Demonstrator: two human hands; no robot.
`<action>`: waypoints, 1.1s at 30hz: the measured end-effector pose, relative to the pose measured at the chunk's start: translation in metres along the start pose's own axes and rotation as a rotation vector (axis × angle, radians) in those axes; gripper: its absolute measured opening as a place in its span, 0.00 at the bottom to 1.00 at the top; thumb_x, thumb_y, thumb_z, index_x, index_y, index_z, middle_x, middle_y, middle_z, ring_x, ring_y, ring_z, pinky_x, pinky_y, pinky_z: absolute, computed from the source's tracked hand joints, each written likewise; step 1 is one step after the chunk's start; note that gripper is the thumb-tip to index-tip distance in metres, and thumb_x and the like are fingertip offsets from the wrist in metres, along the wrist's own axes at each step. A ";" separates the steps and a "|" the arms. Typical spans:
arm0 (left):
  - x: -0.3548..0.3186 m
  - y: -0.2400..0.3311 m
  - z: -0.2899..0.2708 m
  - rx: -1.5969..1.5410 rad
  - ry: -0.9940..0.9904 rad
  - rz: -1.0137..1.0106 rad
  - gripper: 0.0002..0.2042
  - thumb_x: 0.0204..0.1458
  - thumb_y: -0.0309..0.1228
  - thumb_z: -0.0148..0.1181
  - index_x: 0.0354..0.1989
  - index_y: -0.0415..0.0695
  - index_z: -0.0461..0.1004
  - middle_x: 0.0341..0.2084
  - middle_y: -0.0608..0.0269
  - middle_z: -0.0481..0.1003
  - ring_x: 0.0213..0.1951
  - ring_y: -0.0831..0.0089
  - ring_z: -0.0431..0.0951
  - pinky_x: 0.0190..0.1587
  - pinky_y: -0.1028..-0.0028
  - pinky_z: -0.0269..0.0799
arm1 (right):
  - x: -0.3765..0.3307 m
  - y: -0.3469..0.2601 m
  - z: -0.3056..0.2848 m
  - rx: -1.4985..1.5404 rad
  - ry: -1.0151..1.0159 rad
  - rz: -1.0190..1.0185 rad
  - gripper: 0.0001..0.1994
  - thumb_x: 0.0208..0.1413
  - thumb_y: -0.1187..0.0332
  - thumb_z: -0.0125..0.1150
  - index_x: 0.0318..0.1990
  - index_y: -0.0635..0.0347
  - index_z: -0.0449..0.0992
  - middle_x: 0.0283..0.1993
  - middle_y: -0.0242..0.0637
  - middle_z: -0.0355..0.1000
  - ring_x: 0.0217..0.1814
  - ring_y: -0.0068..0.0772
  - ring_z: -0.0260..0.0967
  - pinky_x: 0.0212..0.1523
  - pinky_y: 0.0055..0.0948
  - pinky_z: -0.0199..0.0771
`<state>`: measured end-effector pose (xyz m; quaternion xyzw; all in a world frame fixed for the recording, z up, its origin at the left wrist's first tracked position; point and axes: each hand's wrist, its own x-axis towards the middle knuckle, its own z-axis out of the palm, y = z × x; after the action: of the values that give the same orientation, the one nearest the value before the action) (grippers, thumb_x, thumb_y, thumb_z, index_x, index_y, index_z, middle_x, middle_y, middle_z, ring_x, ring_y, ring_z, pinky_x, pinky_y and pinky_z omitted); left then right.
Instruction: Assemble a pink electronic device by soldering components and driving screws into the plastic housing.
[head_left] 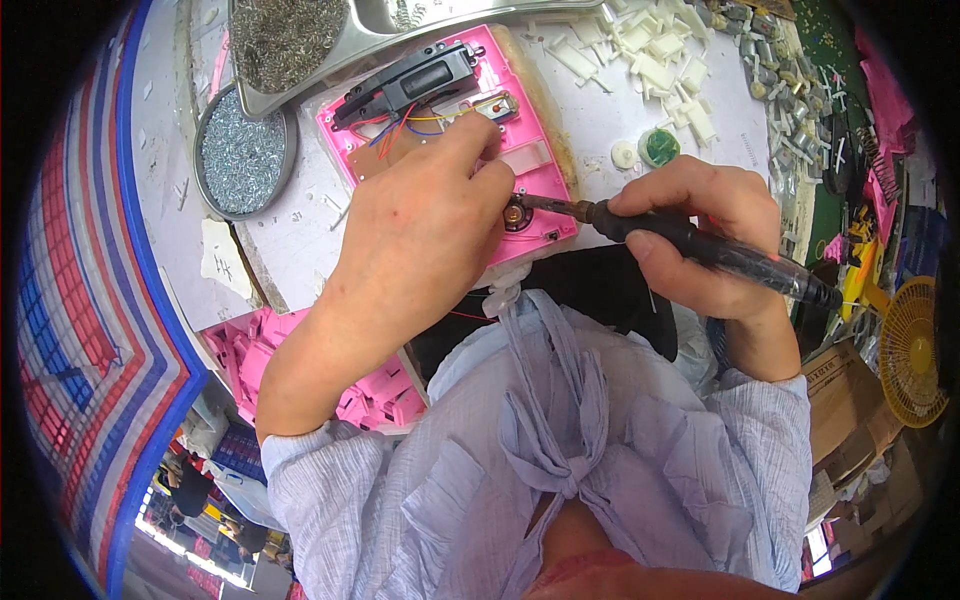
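Note:
A pink plastic housing [555, 150] lies on the table in front of me. In it are a black rectangular part [425, 80], coloured wires [405, 128], a small motor [497, 107] and a round metal part [516, 215] at the near end. My right hand [705, 235] grips a soldering iron [690, 240] by its dark handle. The iron points left, its tip at the round part; whether they touch I cannot tell. My left hand [425, 200] rests over the housing's left side with fingers curled in; what they pinch, if anything, is hidden.
Left of the housing stands a round dish [240, 155] of small screws, below a metal tray [300, 50] of springs. White plastic parts [660, 50] and small motors [790, 90] lie at the far right. A green-topped round pot [658, 147] is nearby. Pink parts [370, 400] fill a container lower left.

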<state>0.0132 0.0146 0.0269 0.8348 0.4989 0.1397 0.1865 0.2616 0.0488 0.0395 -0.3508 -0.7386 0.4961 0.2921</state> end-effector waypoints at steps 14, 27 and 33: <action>0.002 0.001 -0.003 -0.002 -0.015 0.006 0.06 0.44 0.27 0.64 0.30 0.41 0.76 0.38 0.58 0.72 0.36 0.60 0.78 0.37 0.62 0.73 | 0.001 0.000 0.000 -0.003 -0.017 0.068 0.08 0.49 0.74 0.67 0.38 0.61 0.81 0.19 0.29 0.71 0.18 0.17 0.65 0.20 0.21 0.61; 0.001 -0.002 -0.002 -0.028 -0.023 0.007 0.05 0.44 0.27 0.65 0.30 0.42 0.78 0.39 0.60 0.73 0.37 0.61 0.79 0.37 0.62 0.71 | -0.002 0.000 -0.002 0.007 0.021 0.007 0.09 0.48 0.75 0.68 0.39 0.62 0.81 0.23 0.32 0.74 0.20 0.18 0.68 0.22 0.21 0.64; 0.000 -0.003 -0.002 -0.040 -0.034 -0.005 0.06 0.45 0.28 0.66 0.31 0.43 0.77 0.39 0.61 0.74 0.37 0.61 0.79 0.38 0.61 0.72 | -0.001 -0.002 -0.002 0.001 0.006 0.043 0.09 0.48 0.74 0.67 0.39 0.62 0.81 0.22 0.31 0.74 0.20 0.18 0.68 0.22 0.21 0.64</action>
<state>0.0105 0.0164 0.0270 0.8320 0.4947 0.1350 0.2119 0.2640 0.0484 0.0416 -0.3681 -0.7297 0.5015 0.2839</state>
